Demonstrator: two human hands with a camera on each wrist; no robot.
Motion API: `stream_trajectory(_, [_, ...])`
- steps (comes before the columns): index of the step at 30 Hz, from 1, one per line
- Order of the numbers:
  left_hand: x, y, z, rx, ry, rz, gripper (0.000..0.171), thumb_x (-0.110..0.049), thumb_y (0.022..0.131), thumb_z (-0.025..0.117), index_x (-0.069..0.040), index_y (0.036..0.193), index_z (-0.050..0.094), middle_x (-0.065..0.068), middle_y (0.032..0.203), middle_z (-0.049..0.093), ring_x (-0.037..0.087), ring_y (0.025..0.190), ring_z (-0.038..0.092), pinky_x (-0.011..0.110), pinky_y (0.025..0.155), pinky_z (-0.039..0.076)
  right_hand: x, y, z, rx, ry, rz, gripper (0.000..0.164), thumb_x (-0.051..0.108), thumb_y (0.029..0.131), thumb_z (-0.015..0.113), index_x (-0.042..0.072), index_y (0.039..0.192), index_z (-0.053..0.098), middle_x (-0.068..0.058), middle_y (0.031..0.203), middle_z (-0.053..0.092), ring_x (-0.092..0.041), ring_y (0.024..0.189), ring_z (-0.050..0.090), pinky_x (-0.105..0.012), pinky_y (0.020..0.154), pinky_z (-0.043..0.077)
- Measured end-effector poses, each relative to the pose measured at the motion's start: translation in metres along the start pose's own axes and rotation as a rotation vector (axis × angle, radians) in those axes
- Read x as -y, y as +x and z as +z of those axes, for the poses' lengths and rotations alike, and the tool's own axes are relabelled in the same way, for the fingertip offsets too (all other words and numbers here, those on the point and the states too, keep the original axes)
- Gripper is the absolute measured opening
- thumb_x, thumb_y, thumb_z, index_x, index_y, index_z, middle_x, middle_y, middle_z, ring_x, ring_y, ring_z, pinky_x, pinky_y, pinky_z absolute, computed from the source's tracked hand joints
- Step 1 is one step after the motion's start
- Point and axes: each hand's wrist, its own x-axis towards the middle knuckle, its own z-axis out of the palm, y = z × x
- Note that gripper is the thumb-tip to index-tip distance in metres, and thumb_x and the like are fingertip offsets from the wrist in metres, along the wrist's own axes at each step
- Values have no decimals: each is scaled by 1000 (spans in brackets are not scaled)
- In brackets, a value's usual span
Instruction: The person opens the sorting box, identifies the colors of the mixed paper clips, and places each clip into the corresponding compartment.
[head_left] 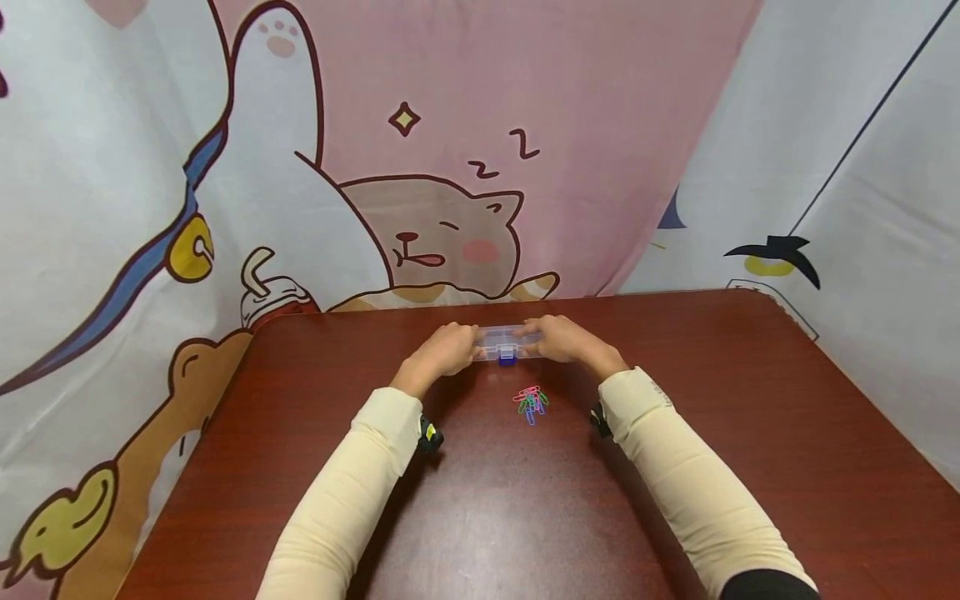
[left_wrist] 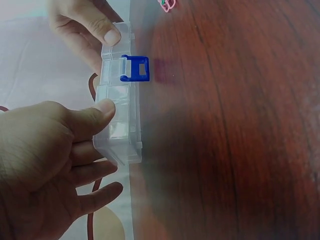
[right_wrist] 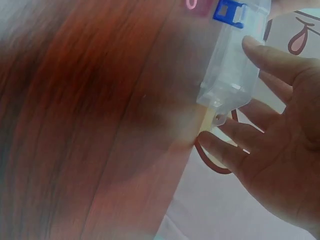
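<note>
A clear plastic storage box [head_left: 497, 342] with a blue latch [left_wrist: 136, 68] sits near the far side of the table, held from both ends. My left hand [head_left: 452, 348] grips its left end, thumb on the front face and some fingers behind. On the right end, my right hand [head_left: 564, 339] holds it the same way, its thumb [right_wrist: 252, 44] pressing the front. The latch juts out from the box's front. Nearer to me than the box lies a small pile of coloured paper clips [head_left: 532, 402], pink, green and blue, touched by neither hand.
The brown wooden table [head_left: 480, 517] ends just behind the box. A cloth with cartoon animals [head_left: 450, 233] hangs beyond that edge. Each wrist carries a small dark camera, such as the left wrist camera [head_left: 430, 435].
</note>
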Motion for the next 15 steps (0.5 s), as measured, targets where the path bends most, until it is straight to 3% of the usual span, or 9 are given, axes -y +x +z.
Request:
stream_trajectory(6, [2, 0, 2, -31, -22, 16, 29, -26, 91, 55, -8, 114, 61, 10, 101, 62, 26, 87, 59, 37, 78, 44, -3, -1, -1, 10, -30, -25, 48, 33, 83, 66, 17, 127, 55, -12, 129, 49, -30, 107, 51, -44, 90, 37])
stream_trajectory(15, [2, 0, 4, -36, -103, -59, 41, -30, 89, 58, -10, 125, 57, 6, 118, 58, 21, 97, 56, 35, 87, 41, 3, -2, -7, 38, -109, -76, 47, 26, 85, 65, 11, 128, 54, -17, 129, 48, -32, 109, 50, -44, 93, 35])
